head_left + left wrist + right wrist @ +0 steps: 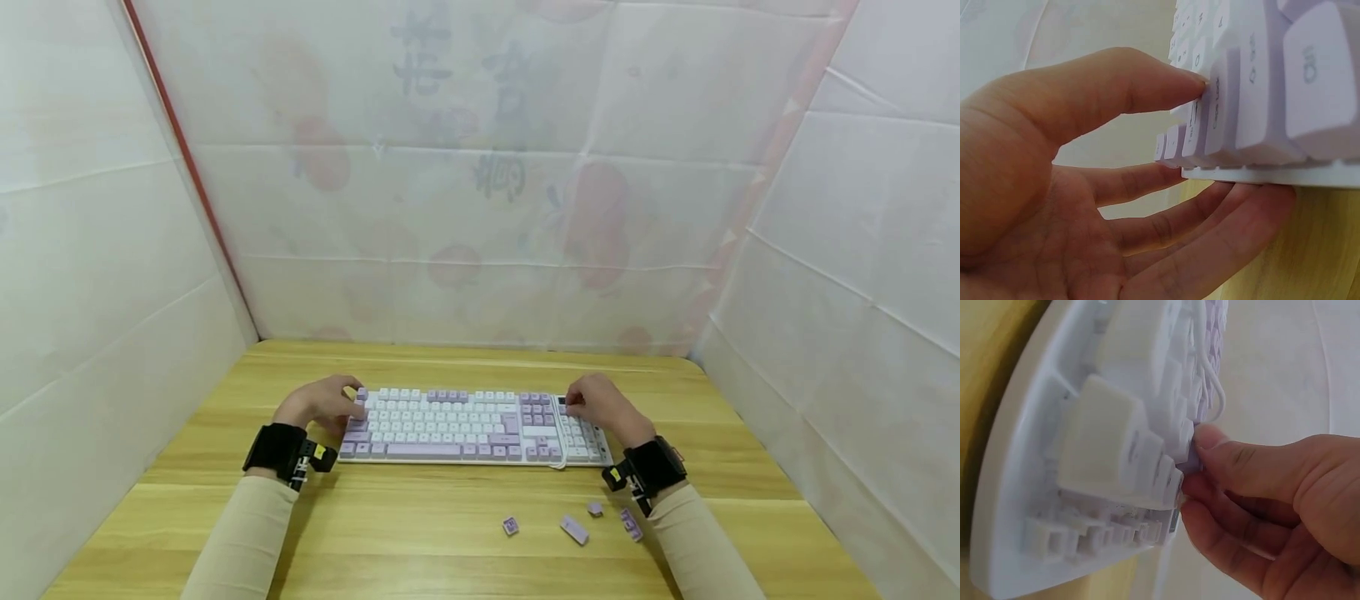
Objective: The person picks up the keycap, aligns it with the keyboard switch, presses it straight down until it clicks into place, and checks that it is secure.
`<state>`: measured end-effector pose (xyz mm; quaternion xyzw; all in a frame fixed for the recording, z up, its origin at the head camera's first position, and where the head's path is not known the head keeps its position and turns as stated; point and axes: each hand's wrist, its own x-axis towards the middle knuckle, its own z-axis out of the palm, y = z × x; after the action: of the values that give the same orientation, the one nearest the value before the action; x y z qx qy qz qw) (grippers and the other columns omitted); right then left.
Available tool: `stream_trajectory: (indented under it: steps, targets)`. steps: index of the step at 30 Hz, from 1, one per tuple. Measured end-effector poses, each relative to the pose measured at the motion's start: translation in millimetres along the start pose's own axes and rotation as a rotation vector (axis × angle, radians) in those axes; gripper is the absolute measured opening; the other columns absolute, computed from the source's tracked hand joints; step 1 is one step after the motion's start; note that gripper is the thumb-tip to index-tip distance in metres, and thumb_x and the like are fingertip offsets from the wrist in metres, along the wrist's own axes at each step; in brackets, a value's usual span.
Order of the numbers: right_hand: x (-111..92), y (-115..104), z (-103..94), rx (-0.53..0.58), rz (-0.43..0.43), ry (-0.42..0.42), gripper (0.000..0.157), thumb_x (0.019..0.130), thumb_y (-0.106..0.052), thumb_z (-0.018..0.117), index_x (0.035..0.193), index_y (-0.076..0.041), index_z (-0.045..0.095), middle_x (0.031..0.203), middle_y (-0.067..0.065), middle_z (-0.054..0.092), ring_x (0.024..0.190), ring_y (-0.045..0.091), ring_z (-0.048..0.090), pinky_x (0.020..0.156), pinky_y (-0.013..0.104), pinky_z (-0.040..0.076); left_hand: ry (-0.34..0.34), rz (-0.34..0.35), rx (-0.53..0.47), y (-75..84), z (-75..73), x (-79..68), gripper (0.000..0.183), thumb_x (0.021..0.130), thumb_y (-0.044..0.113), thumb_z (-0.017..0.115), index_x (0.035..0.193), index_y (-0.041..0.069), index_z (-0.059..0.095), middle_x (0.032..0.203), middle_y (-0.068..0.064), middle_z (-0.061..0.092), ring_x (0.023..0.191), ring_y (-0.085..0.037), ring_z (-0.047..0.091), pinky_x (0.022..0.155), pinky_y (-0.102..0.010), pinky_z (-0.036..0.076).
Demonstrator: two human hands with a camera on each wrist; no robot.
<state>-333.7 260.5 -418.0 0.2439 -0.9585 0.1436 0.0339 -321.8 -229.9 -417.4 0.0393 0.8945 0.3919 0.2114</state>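
**Four loose lilac caps (574, 530) nr a kbd (444, 427)**

Kbd, white w/ lilac & white keys, lies on the wood-grain table (390, 525), long side toward the person. L hand (330, 400) grips its left end: thumb on top of the keys around Tab & Caps Lock (1217, 119), other fingers (1254, 219) spread along the lower edge, so part-open w/ the kbd's side btwn.

R hand (603, 408) is at the top of the no. pad (579, 443), thumb & forefinger closed in a pinch on a lilac key (1191, 462); remaining fingers curl in just below. Can't tell if that key is seated or lifted. Bare switch stems (1041, 540) show in the pad's outer col., beside tall white keys (1107, 434). White cable (559, 433) crosses the kbd btwn pad and nav. keys (536, 408).

Loose caps all lie nearer the person than the kbd: small cap (511, 526) on the left, long one next, tiny cap (595, 509) a bit farther up, and last cap (631, 525) just beside the R sleeve (701, 542). Black straps (276, 450) on both wrists.
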Motion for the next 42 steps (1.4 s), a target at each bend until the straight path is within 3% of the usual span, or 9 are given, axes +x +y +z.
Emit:
stream_trajectory:
  steps: [19, 33, 42]
  targets:
    - [-6.0, 0.2, 7.9, 0.004, -0.029, 0.049, 0.005, 0.089, -0.003, 0.076, 0.091, -0.005, 0.081, 0.082, 0.004, 0.073, 0.073, 0.015, 0.064, 0.067, 0.030, 0.054, 0.008, -0.017, -0.009, -3.8, 3.9, 0.8, 0.070, 0.091, 0.016, 0.072, 0.150, -0.006, 0.040, 0.121, -0.027, 0.063, 0.098, -0.029, 0.068, 0.079, -0.042, 0.062]
    - [-8.0, -0.8, 8.1, 0.029, 0.032, 0.068, 0.009, 0.090, -0.002, 0.075, 0.093, -0.007, 0.081, 0.088, 0.004, 0.073, 0.079, 0.017, 0.067, 0.075, 0.031, 0.057, -0.002, -0.010, -0.039, -2.9, 2.1, 1.7, 0.072, 0.093, 0.015, 0.072, 0.151, -0.006, 0.037, 0.123, -0.028, 0.062, 0.101, -0.032, 0.069, 0.082, -0.044, 0.062]
    - [-4.6, -1.5, -1.3, 0.004, 0.041, -0.002, 0.008, 0.091, -0.005, 0.074, 0.091, -0.008, 0.081, 0.086, 0.003, 0.074, 0.072, 0.011, 0.061, 0.068, 0.029, 0.052, 0.003, -0.009, -0.025, -0.1, 1.9, 0.6, 0.071, 0.092, 0.015, 0.072, 0.150, -0.007, 0.038, 0.124, -0.029, 0.062, 0.101, -0.032, 0.069, 0.082, -0.044, 0.062]
